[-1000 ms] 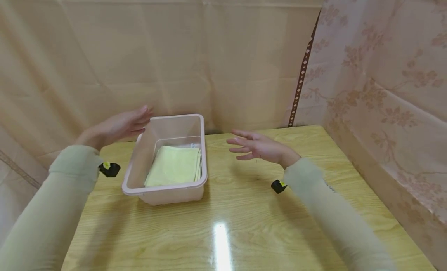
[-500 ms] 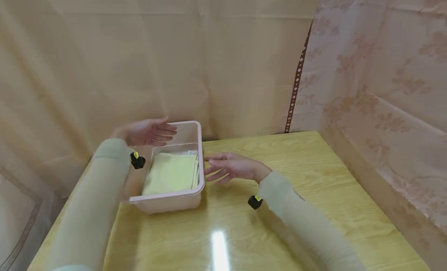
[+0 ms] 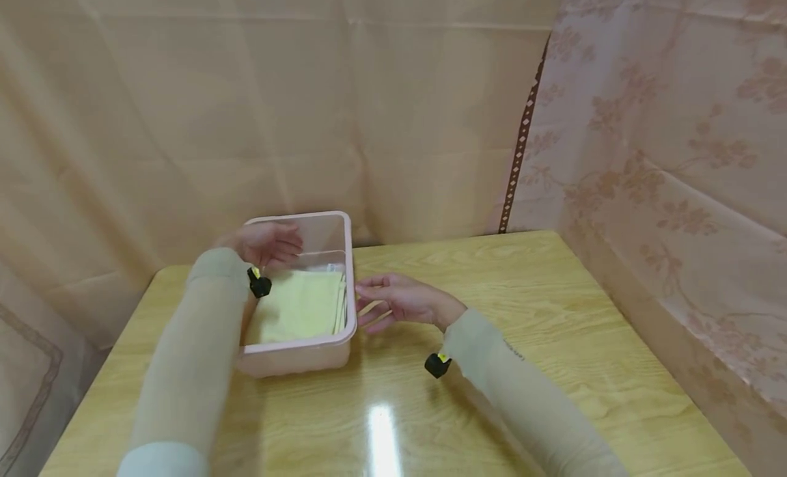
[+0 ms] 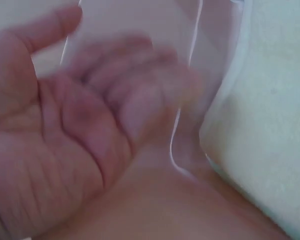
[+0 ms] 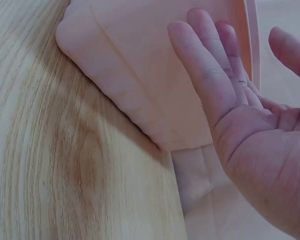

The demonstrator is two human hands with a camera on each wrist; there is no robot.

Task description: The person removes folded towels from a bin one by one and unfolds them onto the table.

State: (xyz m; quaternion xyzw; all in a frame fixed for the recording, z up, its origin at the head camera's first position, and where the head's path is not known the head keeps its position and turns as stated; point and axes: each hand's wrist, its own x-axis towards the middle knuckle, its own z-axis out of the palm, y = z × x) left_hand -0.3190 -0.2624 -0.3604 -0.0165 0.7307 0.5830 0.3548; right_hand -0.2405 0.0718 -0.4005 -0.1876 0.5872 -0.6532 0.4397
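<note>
In the head view a pale pink plastic bin stands on the wooden table. Folded pale yellow cloths lie stacked on its bottom. My left hand is over the bin's left part; the left wrist view shows its palm with nothing in it, fingers slightly bent and blurred, beside the cloth edge. Just outside the bin's right wall is my right hand, fingers spread and extended. In the right wrist view its fingers overlap the bin's outer side; whether they touch it I cannot tell.
The wooden table extends to the right and in front of the bin. A beige curtain hangs behind, and a flowered cloth drapes the right side. A small black wrist piece sits below my left cuff.
Both hands have moved toward the bin: the left rightward from outside its left rim to over its inside, the right leftward to its right wall. The cloths lie as before.
</note>
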